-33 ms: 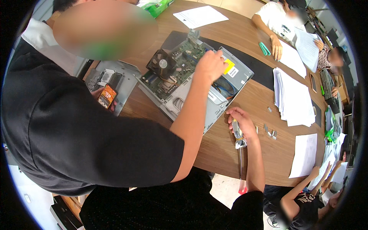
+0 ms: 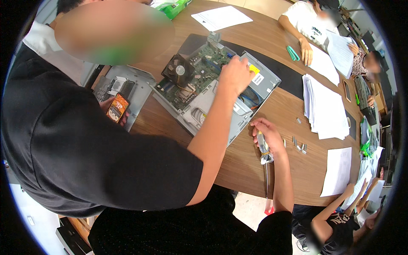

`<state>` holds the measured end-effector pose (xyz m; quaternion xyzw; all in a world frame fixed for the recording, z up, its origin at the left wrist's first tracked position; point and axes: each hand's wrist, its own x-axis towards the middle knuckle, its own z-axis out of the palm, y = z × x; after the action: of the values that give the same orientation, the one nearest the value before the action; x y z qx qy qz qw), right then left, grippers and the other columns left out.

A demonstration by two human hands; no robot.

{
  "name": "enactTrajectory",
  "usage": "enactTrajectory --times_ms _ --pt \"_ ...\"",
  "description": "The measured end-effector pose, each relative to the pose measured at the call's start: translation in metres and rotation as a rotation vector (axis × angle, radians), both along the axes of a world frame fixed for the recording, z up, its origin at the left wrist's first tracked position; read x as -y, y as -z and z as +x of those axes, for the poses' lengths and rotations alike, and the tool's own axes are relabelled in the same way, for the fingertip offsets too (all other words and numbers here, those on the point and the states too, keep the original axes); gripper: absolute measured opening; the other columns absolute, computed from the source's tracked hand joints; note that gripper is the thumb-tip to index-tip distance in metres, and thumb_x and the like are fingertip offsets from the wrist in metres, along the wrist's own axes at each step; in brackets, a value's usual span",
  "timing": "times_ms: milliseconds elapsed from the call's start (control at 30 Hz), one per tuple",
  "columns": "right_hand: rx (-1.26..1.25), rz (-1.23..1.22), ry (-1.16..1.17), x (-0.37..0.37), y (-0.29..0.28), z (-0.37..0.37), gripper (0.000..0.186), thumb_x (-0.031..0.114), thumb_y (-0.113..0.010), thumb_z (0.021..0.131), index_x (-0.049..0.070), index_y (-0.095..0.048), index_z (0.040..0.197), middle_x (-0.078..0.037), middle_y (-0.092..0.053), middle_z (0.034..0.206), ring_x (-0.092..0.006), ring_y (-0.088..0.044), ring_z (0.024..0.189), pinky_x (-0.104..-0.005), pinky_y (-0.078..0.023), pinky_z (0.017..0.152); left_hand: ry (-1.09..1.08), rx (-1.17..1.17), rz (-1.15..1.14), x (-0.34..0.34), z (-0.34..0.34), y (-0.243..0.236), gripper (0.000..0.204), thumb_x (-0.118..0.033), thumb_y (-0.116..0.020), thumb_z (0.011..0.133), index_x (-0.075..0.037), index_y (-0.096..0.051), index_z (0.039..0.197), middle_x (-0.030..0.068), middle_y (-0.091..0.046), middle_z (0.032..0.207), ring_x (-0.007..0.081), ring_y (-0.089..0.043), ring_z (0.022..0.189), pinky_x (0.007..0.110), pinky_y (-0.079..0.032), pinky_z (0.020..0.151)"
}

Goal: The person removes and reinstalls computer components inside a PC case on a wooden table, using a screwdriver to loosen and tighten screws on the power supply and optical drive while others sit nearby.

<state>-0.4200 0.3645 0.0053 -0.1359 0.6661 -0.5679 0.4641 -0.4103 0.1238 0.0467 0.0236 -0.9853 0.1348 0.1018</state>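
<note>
Right hand (image 2: 271, 137) grips a screwdriver (image 2: 266, 159) (long-shafted).

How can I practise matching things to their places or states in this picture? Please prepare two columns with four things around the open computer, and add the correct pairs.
Things
1. screwdriver
2. cooling fan
3. paper stack
4. small silvery pieces

Places or states
A. white, in a thick pile
B. gripped in the right hand
C. scattered loose on the wooden table
D. inside the open computer case

Pairs: 1-B, 2-D, 3-A, 4-C
</note>
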Motion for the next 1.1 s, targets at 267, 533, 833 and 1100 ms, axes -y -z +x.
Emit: enactTrajectory --times_ms 267,533,833,1100 --pt "0.033 -0.057 0.07 -0.001 0.01 0.001 0.023 0.02 -0.058 0.094 0.0 -0.061 0.106 -0.005 -0.065 0.073 -0.0124 -0.061 0.05 -0.0242 -0.048 0.041 -0.325 0.145 -0.389 -0.108 -0.013 -0.003 0.091 -0.057 -0.08 0.066 -0.035 -0.039 0.144 0.0023 -0.026 0.157 0.0329 -0.017 0.146 0.068 -0.016 0.112" --pt "0.087 -0.092 0.069 -0.007 0.016 -0.004 0.026 0.02 -0.059 0.094 0.0 -0.059 0.11 -0.005 -0.066 0.073 -0.0127 -0.061 0.049 -0.025 -0.049 0.041 -0.523 0.278 -1.173 -0.11 -0.021 0.018 0.08 -0.07 -0.067 0.073 -0.037 -0.043 0.141 -0.0023 -0.022 0.159 0.0424 -0.007 0.146 0.07 -0.018 0.111" --pt "0.033 -0.026 0.035 0.0 -0.002 0.003 0.027 0.024 -0.058 0.095 0.001 -0.059 0.11 -0.004 -0.065 0.073 -0.0115 -0.061 0.05 -0.0236 -0.048 0.041 -0.621 0.101 -0.897 -0.103 -0.022 0.037 0.065 -0.06 -0.064 0.08 -0.024 -0.049 0.132 0.0018 -0.037 0.142 0.0352 -0.026 0.133 0.051 -0.033 0.106" --pt "-0.018 0.029 -0.02 0.003 -0.004 0.001 0.022 0.028 -0.055 0.096 0.007 -0.06 0.1 -0.001 -0.059 0.07 -0.012 -0.058 0.052 -0.0248 -0.045 0.043 -0.378 -0.239 0.295 -0.072 -0.001 0.029 0.034 -0.036 -0.063 0.085 -0.013 -0.059 0.11 0.0036 -0.054 0.115 0.0249 -0.052 0.109 0.041 -0.05 0.085"
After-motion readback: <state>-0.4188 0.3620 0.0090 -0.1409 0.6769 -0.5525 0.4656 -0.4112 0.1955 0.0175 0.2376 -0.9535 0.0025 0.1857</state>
